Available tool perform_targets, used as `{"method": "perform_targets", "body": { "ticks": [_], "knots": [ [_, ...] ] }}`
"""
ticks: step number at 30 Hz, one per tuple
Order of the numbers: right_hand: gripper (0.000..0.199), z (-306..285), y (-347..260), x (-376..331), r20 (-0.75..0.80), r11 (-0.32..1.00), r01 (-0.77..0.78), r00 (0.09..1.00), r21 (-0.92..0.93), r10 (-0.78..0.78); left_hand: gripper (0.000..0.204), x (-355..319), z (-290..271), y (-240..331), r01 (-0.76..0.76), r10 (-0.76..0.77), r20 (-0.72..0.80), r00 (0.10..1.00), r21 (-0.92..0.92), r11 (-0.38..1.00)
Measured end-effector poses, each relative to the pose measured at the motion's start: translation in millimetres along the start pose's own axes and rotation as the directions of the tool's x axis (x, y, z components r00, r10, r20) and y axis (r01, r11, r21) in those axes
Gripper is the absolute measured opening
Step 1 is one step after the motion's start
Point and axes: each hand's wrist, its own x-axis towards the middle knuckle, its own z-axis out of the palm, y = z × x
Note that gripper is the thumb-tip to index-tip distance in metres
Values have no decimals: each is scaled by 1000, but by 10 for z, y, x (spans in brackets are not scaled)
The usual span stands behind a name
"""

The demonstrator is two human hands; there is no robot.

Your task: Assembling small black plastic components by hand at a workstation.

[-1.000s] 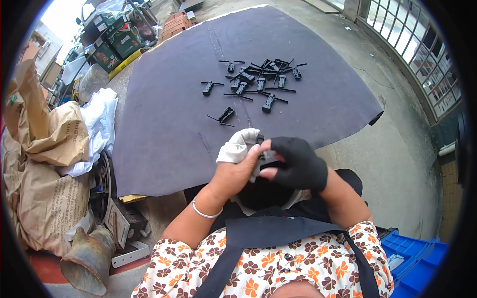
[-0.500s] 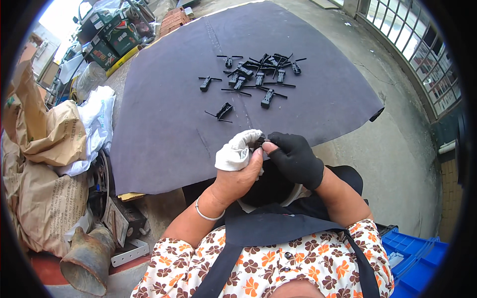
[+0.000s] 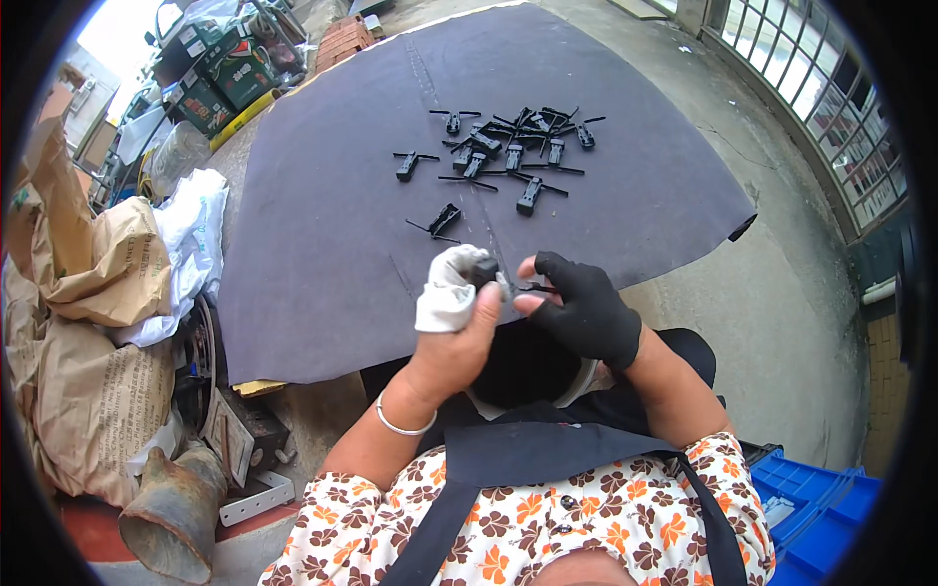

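My left hand (image 3: 455, 301), in a white glove with the thumb bare, is closed around a small black plastic part (image 3: 485, 269). Just to its right, my right hand (image 3: 584, 307) wears a black glove with bare fingertips. Its thumb and fingers pinch a thin black strip (image 3: 532, 287) that points toward the left hand; I cannot tell whether strip and part are joined. Beyond both hands, several black plastic pieces with blocky bodies and thin arms lie on the table, some heaped together. The nearest black piece (image 3: 445, 220) lies tilted on its own.
A dark grey sheet (image 3: 322, 225) covers the table. Brown paper bags (image 3: 93, 391), a white plastic bag (image 3: 191, 249) and a rusty metal pipe (image 3: 176, 508) crowd the left. Below my hands is a dark bucket (image 3: 532, 366). Blue crates (image 3: 811, 508) stand at lower right.
My hands have drawn apart from being pressed together. The left has shifted slightly left with the black part, and the thin strip in the right fingers has come into sight.
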Motion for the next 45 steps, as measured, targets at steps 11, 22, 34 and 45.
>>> {"method": "perform_targets", "body": {
  "ticks": [11,22,34,45],
  "knots": [
    [10,-145,153,27,61,989,136,988,63,-140,36,4,-25,134,361,-320,199,926,-229,904],
    [7,33,192,-14,-33,923,170,985,346,-169,36,-51,83,213,405,-322,397,859,-143,903],
    [18,-50,117,-9,137,987,142,979,79,-152,22,-22,53,113,501,-410,331,850,-268,823],
    [21,-273,140,-10,276,971,-81,961,225,16,43,26,-130,510,-112,-193,400,896,623,774]
  ]
}}
